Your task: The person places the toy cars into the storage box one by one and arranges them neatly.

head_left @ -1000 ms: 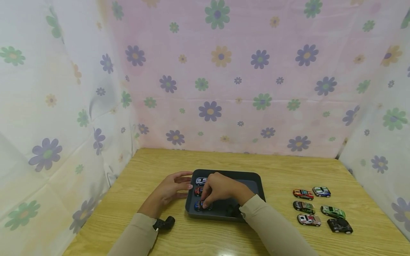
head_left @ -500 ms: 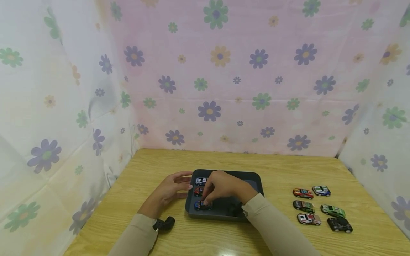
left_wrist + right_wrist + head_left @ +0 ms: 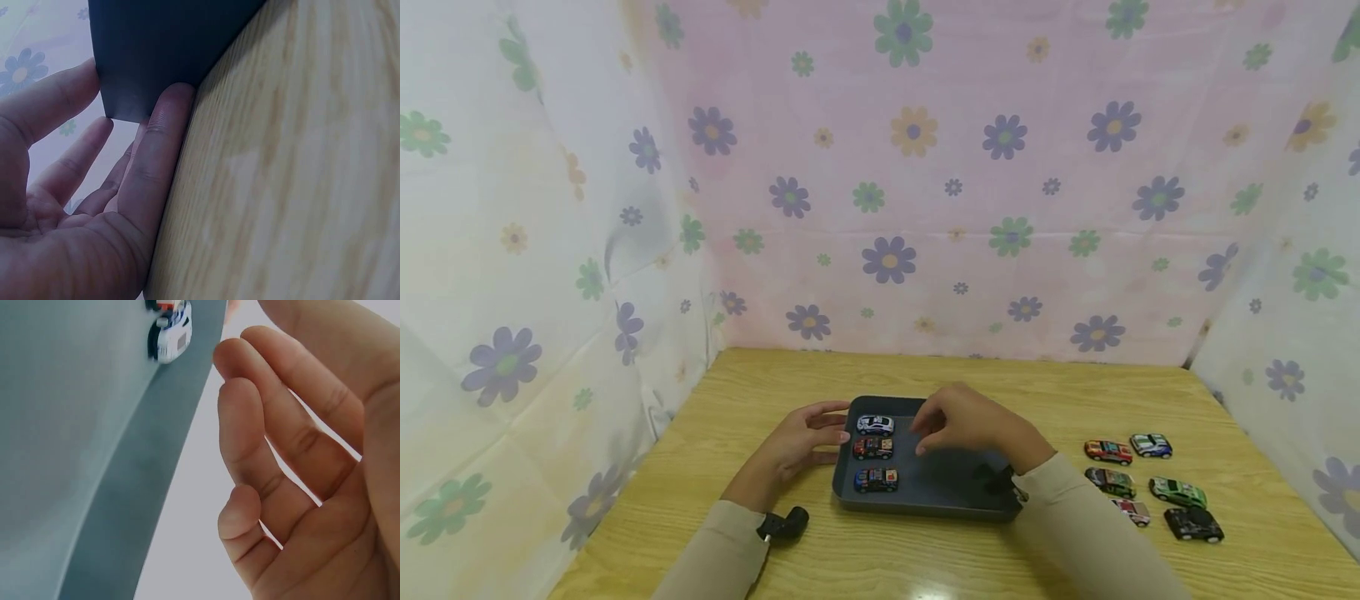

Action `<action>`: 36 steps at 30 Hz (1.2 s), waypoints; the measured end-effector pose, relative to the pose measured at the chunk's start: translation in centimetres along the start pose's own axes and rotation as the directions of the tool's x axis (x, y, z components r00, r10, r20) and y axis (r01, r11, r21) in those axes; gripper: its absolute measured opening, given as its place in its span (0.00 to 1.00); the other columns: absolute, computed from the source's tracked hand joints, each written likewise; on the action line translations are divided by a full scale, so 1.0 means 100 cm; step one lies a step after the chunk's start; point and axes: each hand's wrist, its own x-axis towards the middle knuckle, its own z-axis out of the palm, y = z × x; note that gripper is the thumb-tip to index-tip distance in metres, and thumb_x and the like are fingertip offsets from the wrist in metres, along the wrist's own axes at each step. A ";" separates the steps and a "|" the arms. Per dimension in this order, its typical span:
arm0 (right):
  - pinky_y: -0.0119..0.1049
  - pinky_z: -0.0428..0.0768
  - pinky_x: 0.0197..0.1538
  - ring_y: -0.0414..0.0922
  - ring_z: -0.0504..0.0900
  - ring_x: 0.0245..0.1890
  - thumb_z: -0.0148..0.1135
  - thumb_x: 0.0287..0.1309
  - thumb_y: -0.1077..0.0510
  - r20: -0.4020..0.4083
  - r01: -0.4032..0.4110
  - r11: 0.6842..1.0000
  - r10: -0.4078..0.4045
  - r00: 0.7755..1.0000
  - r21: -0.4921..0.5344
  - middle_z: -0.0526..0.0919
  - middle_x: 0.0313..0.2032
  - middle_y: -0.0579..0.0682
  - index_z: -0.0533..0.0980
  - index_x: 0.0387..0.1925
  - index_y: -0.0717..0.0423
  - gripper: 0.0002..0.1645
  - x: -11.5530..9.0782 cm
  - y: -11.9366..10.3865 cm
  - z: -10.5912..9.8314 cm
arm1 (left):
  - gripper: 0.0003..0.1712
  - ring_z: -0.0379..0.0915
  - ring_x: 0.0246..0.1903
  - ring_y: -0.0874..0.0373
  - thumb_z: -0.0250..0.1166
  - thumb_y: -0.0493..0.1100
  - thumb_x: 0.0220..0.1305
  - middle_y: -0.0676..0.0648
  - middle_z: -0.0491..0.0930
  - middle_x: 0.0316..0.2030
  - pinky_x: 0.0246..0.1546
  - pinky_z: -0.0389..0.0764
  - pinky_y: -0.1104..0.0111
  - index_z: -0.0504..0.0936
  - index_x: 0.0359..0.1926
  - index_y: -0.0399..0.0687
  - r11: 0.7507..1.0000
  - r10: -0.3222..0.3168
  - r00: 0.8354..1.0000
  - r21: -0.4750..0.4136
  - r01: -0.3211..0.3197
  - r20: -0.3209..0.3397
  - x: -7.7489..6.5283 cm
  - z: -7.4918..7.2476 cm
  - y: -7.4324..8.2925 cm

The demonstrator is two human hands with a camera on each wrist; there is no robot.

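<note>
Three toy cars stand in a column along the left side of the dark grey tray (image 3: pixel 940 505): a white one (image 3: pixel 876 425) at the back, a red-and-black one (image 3: pixel 872 448) in the middle and a blue one (image 3: pixel 876 480) in front. My left hand (image 3: pixel 805 439) touches the tray's left end from outside, its fingers fairly straight against the wall (image 3: pixel 150 56). Over the tray's middle hovers my right hand (image 3: pixel 973 423), fingers loosely bent and holding nothing; its bare palm (image 3: pixel 312 537) faces the right wrist camera.
On the wooden table (image 3: pixel 760 383), right of the tray, several more toy cars sit in a loose group, among them a green one (image 3: pixel 1178 492) and a black one (image 3: pixel 1193 524). The right sleeve (image 3: pixel 1090 525) partly covers a white-and-red car (image 3: pixel 1133 511). Flowered cloth (image 3: pixel 955 167) hangs behind.
My right hand has let go of the blue toy car and moved up and right, away from it. The three cars in the tray now show fully. My left hand has stayed put.
</note>
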 end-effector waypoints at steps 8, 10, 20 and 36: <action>0.30 0.85 0.39 0.32 0.82 0.35 0.77 0.59 0.47 -0.124 -0.003 0.998 -0.006 0.992 -0.069 0.89 0.42 0.47 0.88 0.45 0.42 0.13 -0.036 0.015 -0.019 | 0.39 0.82 0.55 0.47 0.75 0.37 0.62 0.34 0.71 0.70 0.52 0.87 0.49 0.72 0.73 0.50 1.000 0.005 1.000 0.009 -0.005 -0.004 -0.001 0.000 0.001; 0.30 0.83 0.37 0.32 0.80 0.34 0.76 0.59 0.47 -0.154 -0.005 0.996 -0.010 0.988 -0.093 0.88 0.40 0.44 0.88 0.45 0.41 0.12 -0.045 0.018 -0.023 | 0.39 0.81 0.56 0.47 0.75 0.37 0.62 0.34 0.70 0.71 0.52 0.87 0.50 0.72 0.73 0.49 1.000 0.005 1.000 0.010 -0.005 0.001 -0.002 0.000 0.001; 0.32 0.84 0.38 0.33 0.82 0.38 0.76 0.59 0.45 -0.270 -0.058 0.990 0.021 0.963 -0.128 0.86 0.40 0.36 0.87 0.46 0.38 0.13 -0.090 0.036 -0.036 | 0.40 0.81 0.57 0.46 0.75 0.37 0.62 0.33 0.69 0.71 0.52 0.87 0.49 0.71 0.73 0.48 1.000 0.002 1.000 0.005 -0.002 0.011 -0.003 0.002 0.003; 0.31 0.81 0.34 0.30 0.81 0.35 0.75 0.60 0.44 -0.366 -0.209 0.966 0.141 0.920 -0.151 0.88 0.42 0.37 0.87 0.45 0.39 0.13 -0.150 0.060 -0.050 | 0.38 0.80 0.57 0.46 0.73 0.35 0.64 0.33 0.69 0.71 0.53 0.87 0.49 0.71 0.74 0.48 1.000 0.000 1.000 0.011 0.000 0.009 -0.004 0.003 0.004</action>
